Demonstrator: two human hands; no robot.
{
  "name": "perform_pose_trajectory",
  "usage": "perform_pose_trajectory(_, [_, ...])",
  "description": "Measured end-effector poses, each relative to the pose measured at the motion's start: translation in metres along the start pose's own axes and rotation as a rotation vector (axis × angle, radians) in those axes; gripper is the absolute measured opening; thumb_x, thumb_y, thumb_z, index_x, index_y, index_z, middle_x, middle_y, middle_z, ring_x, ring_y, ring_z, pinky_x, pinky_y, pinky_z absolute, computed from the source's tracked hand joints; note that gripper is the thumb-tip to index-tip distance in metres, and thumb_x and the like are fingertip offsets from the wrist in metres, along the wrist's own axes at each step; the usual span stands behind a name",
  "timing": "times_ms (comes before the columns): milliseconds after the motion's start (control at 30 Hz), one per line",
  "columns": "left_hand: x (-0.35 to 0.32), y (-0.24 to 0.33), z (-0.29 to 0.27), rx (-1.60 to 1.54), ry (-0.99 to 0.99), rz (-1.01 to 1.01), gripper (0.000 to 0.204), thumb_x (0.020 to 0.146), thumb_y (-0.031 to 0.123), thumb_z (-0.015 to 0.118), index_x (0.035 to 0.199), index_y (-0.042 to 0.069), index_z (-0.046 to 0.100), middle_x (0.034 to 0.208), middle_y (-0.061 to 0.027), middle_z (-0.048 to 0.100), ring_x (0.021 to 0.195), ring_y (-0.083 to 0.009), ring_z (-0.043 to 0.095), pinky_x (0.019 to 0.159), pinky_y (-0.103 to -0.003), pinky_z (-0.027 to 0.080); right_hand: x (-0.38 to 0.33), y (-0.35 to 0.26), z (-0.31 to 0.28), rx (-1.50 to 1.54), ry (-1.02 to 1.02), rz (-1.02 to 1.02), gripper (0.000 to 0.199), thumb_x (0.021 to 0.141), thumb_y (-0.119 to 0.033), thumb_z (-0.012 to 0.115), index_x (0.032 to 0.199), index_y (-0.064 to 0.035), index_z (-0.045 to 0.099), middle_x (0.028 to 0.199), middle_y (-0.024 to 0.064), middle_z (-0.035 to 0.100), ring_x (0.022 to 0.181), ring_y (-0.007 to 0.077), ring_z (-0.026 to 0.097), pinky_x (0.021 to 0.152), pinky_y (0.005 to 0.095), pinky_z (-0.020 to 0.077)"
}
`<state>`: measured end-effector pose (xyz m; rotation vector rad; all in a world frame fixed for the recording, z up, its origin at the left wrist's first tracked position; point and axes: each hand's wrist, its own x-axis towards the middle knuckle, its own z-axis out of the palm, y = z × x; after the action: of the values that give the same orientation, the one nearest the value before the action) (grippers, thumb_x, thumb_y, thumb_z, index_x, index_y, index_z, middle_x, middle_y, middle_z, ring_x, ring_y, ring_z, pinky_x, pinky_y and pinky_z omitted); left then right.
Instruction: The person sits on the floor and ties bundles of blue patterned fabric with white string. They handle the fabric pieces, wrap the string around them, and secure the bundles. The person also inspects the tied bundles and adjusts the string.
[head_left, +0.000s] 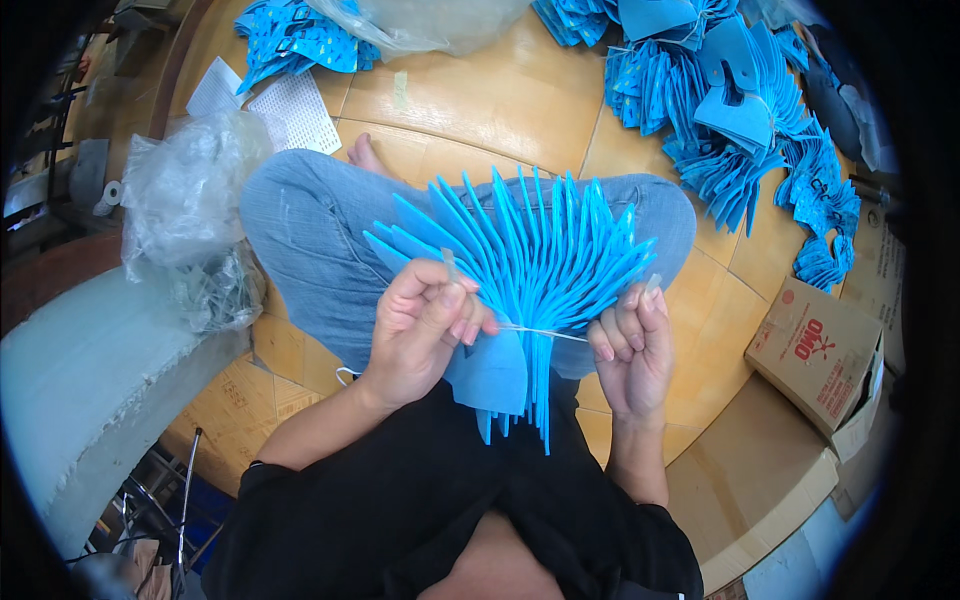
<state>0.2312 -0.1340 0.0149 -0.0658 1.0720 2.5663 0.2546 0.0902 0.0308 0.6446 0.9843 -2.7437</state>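
Note:
A thick bundle of flat blue cut pieces (540,250) rests on my lap, fanned out at its far side and narrow near my belly. Around its narrow part runs a thin pale string (545,331), pulled straight between my two hands. My left hand (425,315) is closed on the string at the bundle's left, and a short whitish strip pokes up by its thumb. To the right of the bundle, my right hand (636,340) pinches the string's other side, with a similar pale strip above its fingertips.
More bundles of blue pieces (740,90) lie at the far right, and another blue pile (300,40) at the far left. Clear plastic bags (190,190) and white perforated sheets (297,110) are on the left. Cardboard boxes (815,350) stand at the right on the tiled floor (480,95).

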Motion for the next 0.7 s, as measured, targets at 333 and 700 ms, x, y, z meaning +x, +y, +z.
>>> perform_pose_trajectory(333, [0.013, 0.004, -0.002, 0.021, 0.012, -0.015, 0.014, 0.102, 0.013, 0.047, 0.108, 0.002, 0.054, 0.077, -0.0035, 0.054, 0.071, -0.0119, 0.055, 0.078, -0.035, 0.053, -0.006, -0.015, 0.007, -0.317, -0.053, -0.049, 0.016, 0.102, -0.017, 0.046, 0.098, -0.0036, 0.053, 0.065, -0.0031, 0.040, 0.053, 0.0047, 0.035, 0.054, 0.0232, 0.0368])
perform_pose_trajectory(700, [0.092, 0.021, 0.048, 0.767, -0.309, 0.380, 0.015, 0.091, 0.010, 0.065, 0.102, 0.001, 0.066, 0.118, -0.0135, 0.057, 0.090, -0.0124, 0.059, 0.075, -0.025, 0.048, 0.018, -0.059, 0.062, -1.038, -0.347, 0.047, 0.020, 0.098, -0.014, 0.057, 0.102, 0.0031, 0.066, 0.097, 0.0058, 0.063, 0.079, 0.0082, 0.053, 0.068, 0.0243, 0.0449])
